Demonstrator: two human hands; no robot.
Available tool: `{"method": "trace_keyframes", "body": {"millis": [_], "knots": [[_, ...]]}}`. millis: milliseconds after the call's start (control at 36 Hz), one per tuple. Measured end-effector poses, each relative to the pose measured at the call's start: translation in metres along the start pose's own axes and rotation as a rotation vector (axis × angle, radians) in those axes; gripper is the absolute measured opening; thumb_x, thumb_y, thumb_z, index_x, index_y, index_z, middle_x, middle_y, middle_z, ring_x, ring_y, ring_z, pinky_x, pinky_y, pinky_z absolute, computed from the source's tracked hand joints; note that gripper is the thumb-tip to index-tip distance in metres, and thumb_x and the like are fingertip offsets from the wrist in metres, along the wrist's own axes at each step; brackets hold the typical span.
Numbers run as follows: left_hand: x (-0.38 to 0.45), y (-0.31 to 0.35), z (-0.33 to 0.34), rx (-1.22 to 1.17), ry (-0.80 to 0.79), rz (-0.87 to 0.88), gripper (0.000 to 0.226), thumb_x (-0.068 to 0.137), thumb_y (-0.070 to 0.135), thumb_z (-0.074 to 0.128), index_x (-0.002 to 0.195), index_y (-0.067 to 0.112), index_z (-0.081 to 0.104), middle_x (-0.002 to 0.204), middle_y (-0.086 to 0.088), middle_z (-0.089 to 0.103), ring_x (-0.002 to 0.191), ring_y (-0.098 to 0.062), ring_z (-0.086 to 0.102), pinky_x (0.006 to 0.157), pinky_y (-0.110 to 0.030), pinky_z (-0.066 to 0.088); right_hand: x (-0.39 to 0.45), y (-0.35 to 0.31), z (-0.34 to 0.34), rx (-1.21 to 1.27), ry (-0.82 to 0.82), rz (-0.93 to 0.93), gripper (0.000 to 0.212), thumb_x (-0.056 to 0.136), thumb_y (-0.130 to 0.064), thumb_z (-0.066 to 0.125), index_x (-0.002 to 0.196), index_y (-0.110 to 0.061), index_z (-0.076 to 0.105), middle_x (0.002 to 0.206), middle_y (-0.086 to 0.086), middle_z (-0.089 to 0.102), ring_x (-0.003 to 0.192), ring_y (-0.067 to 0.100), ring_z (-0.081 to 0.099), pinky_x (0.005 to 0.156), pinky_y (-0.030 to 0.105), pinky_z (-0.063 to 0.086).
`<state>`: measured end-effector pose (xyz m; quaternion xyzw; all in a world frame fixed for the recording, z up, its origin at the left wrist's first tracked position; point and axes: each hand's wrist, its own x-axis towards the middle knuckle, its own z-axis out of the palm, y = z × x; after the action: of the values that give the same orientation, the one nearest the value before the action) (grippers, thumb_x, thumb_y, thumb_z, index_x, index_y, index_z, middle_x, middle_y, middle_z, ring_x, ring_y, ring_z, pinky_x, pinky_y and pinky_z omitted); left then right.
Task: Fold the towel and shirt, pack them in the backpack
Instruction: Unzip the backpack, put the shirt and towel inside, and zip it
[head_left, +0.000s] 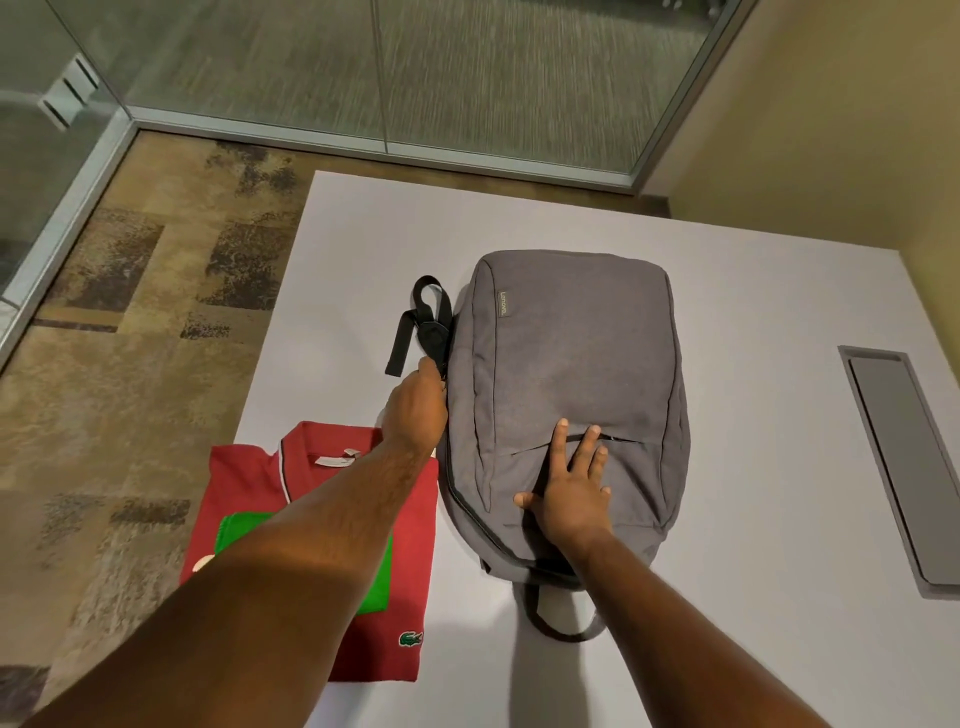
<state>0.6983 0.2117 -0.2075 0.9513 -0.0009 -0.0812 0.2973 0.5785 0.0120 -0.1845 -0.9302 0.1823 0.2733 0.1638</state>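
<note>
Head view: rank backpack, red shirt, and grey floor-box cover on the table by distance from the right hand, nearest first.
1. Backpack: directly under the right hand, which presses flat on its front.
2. Red shirt: folded on the table, to the hand's left, beside the backpack.
3. Grey cover: far right, set into the table.

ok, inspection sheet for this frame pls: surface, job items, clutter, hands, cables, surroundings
Surface: white table, with a grey recessed panel at its right edge.
Job's things: grey backpack lying flat, main zip looks closed; red shirt folded to its left, something green folded on top, partly hidden by the forearm, possibly the towel.
Clutter: nothing seen.
Hands: left hand has its grip at the backpack's left edge by the black strap; what it pinches cannot be told. Right hand flat, pressing the front pocket.
Cables: nothing seen.
Surroundings: patterned carpet, glass partition, beige wall.
</note>
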Motion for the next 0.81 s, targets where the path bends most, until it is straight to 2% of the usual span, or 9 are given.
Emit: {"method": "trace_keyframes", "body": {"millis": [111,194,278,361,444,667,722,778,806], "knots": [[-0.017,-0.005,-0.007,0.036,0.008,0.077,0.022,0.097,-0.002,0.052,0.089,0.016,0.040,0.078,-0.002,0.047,0.073,-0.017,0.050,0.061,-0.033,0.038,-0.001,0.000,0.000,0.002,0.003,0.001,0.126,0.092,-0.051,0.071,0.152,-0.034,-0.038,0.160,0.013,-0.044,0.155,0.039,-0.023,0.123,0.064,0.019],[-0.037,-0.007,-0.011,0.074,0.025,0.114,0.031,0.087,-0.015,0.043,0.083,0.016,0.040,0.076,-0.004,0.044,0.071,-0.018,0.043,0.058,-0.033,0.028,-0.001,-0.001,-0.001,0.004,0.004,0.005,0.126,0.092,-0.050,0.071,0.151,-0.035,-0.039,0.159,0.012,-0.045,0.155,0.039,-0.023,0.123,0.065,0.018],[-0.058,-0.013,-0.012,0.119,0.062,0.154,0.037,0.078,-0.022,0.040,0.079,0.014,0.046,0.075,-0.007,0.049,0.073,-0.025,0.048,0.058,-0.034,0.030,-0.003,-0.003,-0.001,-0.001,0.013,0.004,0.125,0.092,-0.049,0.071,0.153,-0.035,-0.037,0.160,0.013,-0.043,0.155,0.039,-0.022,0.123,0.065,0.017],[-0.078,-0.015,-0.012,0.139,0.071,0.188,0.038,0.073,-0.026,0.050,0.073,0.011,0.053,0.069,-0.009,0.053,0.068,-0.026,0.050,0.054,-0.034,0.029,-0.008,-0.004,-0.001,-0.011,0.015,0.006,0.119,0.095,-0.048,0.069,0.156,-0.032,-0.033,0.161,0.015,-0.041,0.155,0.039,-0.021,0.123,0.064,0.017],[-0.092,-0.019,-0.009,0.137,0.112,0.221,0.041,0.072,-0.024,0.061,0.066,0.015,0.050,0.063,-0.005,0.051,0.061,-0.021,0.045,0.052,-0.033,0.030,-0.013,-0.006,0.001,-0.034,0.011,0.003,0.111,0.098,-0.048,0.064,0.159,-0.029,-0.027,0.162,0.017,-0.038,0.155,0.041,-0.021,0.122,0.063,0.017],[-0.135,-0.022,-0.008,0.163,0.103,0.308,0.039,0.066,-0.021,0.068,0.073,0.015,0.056,0.069,-0.003,0.055,0.065,-0.023,0.052,0.057,-0.034,0.038,-0.034,-0.012,0.010,-0.003,-0.036,-0.057,0.093,0.104,-0.045,0.054,0.164,-0.022,-0.013,0.166,0.021,-0.029,0.156,0.040,-0.018,0.123,0.058,0.021],[-0.147,-0.024,-0.006,0.158,0.107,0.340,0.038,0.066,-0.021,0.067,0.074,0.015,0.056,0.070,-0.003,0.054,0.065,-0.024,0.053,0.058,-0.036,0.042,-0.041,-0.014,0.012,-0.002,-0.038,-0.074,0.083,0.106,-0.044,0.051,0.165,-0.019,-0.001,0.168,0.023,-0.021,0.157,0.042,-0.009,0.123,0.055,0.023],[-0.159,-0.023,-0.004,0.159,0.093,0.355,0.035,0.071,-0.016,0.069,0.076,0.016,0.057,0.072,-0.002,0.055,0.068,-0.024,0.053,0.060,-0.037,0.045,-0.047,-0.018,0.014,-0.007,-0.015,-0.104,0.066,0.106,-0.044,0.049,0.158,-0.013,0.024,0.167,0.026,0.005,0.152,0.045,0.021,0.117,0.051,0.035],[-0.164,-0.022,-0.003,0.162,0.087,0.367,0.032,0.076,-0.012,0.071,0.078,0.017,0.057,0.074,-0.002,0.056,0.071,-0.023,0.053,0.063,-0.038,0.047,-0.052,-0.020,0.015,-0.003,0.002,-0.132,0.055,0.107,-0.043,0.048,0.151,-0.013,0.036,0.161,0.024,0.022,0.142,0.044,0.039,0.111,0.048,0.042]]}}
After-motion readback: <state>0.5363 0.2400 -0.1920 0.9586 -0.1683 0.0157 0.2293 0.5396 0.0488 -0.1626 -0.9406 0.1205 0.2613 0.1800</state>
